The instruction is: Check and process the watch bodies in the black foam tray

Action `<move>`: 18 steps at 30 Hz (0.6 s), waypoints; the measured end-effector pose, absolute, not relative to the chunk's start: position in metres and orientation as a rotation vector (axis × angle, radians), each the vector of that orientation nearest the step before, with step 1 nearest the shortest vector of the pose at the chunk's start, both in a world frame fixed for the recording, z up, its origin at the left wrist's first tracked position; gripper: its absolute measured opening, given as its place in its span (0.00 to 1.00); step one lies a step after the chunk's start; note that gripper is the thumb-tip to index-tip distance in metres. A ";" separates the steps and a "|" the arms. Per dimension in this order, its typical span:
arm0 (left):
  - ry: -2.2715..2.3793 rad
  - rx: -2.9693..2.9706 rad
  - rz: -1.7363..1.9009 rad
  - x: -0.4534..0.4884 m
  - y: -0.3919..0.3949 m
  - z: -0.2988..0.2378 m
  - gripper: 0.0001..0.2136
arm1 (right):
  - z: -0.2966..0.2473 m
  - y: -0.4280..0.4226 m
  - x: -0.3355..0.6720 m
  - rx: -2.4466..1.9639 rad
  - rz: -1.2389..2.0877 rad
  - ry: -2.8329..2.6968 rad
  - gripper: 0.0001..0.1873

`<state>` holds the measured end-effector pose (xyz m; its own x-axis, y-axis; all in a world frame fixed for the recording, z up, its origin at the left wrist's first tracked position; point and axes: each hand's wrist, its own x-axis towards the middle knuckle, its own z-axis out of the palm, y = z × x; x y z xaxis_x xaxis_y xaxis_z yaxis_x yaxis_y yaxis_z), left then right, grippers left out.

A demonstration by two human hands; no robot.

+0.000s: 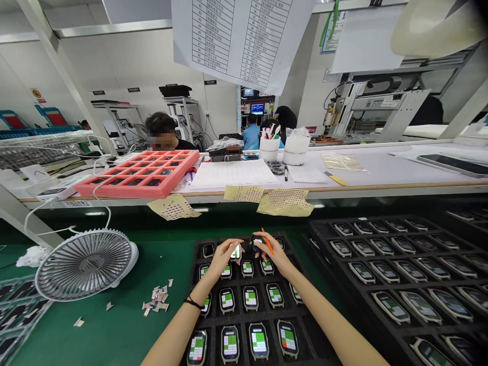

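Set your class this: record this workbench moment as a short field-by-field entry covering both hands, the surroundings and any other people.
Left hand: grips a black-cased smartwatch with a lit screen
Right hand: grips a second black-cased watch and a thin orange stick
Under hands: black foam tray holding rows of watches
Left of tray: grey-and-white desk fan, paper scraps on a green mat
Beyond: red compartment tray
Others: seated person in dark top

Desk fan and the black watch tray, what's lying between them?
Head view: small paper scraps lie on the green mat between the desk fan and the watch tray.
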<state>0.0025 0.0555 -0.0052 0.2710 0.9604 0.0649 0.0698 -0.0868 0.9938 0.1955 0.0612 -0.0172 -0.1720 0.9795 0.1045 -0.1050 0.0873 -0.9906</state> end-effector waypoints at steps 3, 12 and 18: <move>1.017 1.445 1.007 0.003 0.055 -0.004 0.20 | -0.018 0.062 0.195 -0.975 1.304 -1.305 0.20; 0.894 1.494 1.000 0.002 0.056 -0.010 0.26 | -0.017 0.061 0.196 -0.967 1.309 -1.302 0.21; 0.942 1.460 0.920 0.001 0.055 -0.008 0.29 | -0.016 0.062 0.196 -0.976 1.316 -1.297 0.20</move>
